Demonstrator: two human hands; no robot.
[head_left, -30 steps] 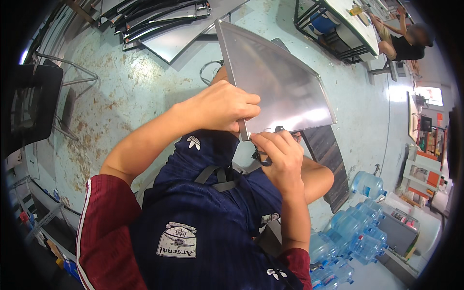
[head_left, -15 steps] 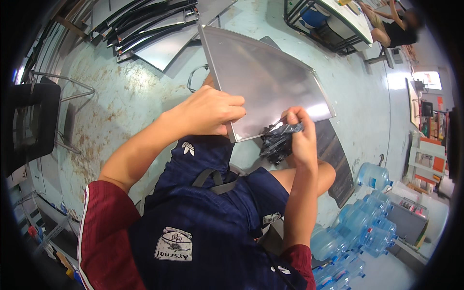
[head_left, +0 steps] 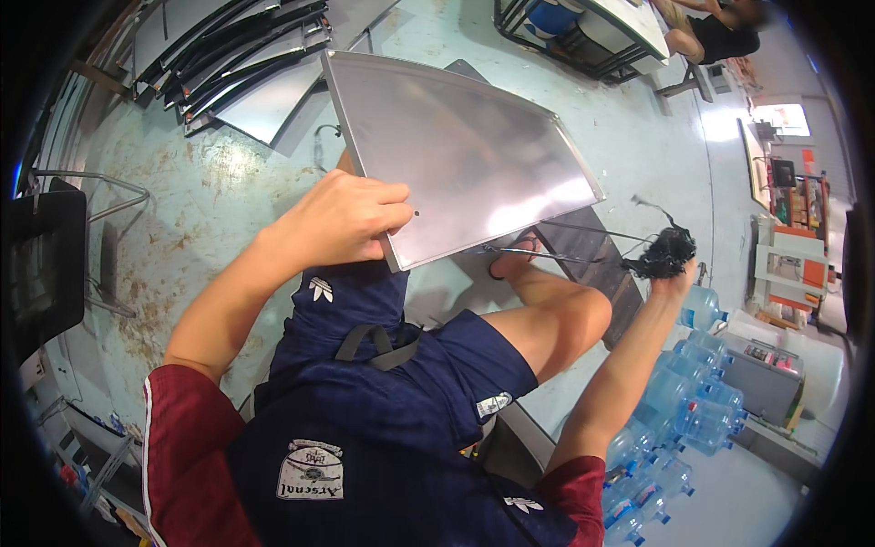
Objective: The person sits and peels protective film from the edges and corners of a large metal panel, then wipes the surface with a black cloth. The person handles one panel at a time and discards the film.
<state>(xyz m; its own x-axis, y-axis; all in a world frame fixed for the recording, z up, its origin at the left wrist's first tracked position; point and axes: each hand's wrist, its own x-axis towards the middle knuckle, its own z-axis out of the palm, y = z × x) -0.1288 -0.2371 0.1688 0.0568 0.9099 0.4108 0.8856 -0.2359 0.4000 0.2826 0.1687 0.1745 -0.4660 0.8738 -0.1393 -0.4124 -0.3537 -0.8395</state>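
Observation:
A shiny grey metal panel (head_left: pixel 465 155) with raised edges is tilted in front of me, above my legs. My left hand (head_left: pixel 351 214) is closed around its near left corner, thumb under the rim. Out to the right, my right hand (head_left: pixel 673 278) grips a crumpled wad of black plastic strips (head_left: pixel 663 253) that hides most of its fingers. Thin black strands run from the wad back toward the panel's lower edge; where they end under the panel is hidden.
Several black-edged panels (head_left: pixel 246 77) lie stacked at the far left. A dark plank (head_left: pixel 592 246) is on the floor behind my knee. Large blue water bottles (head_left: pixel 674 392) crowd the right. A white table (head_left: pixel 620 27) and a seated person (head_left: pixel 720 36) are at the far right.
My right hand has swung from the panel's near edge out to the right with the black plastic, and the strands have stretched out. My left hand keeps its hold on the corner.

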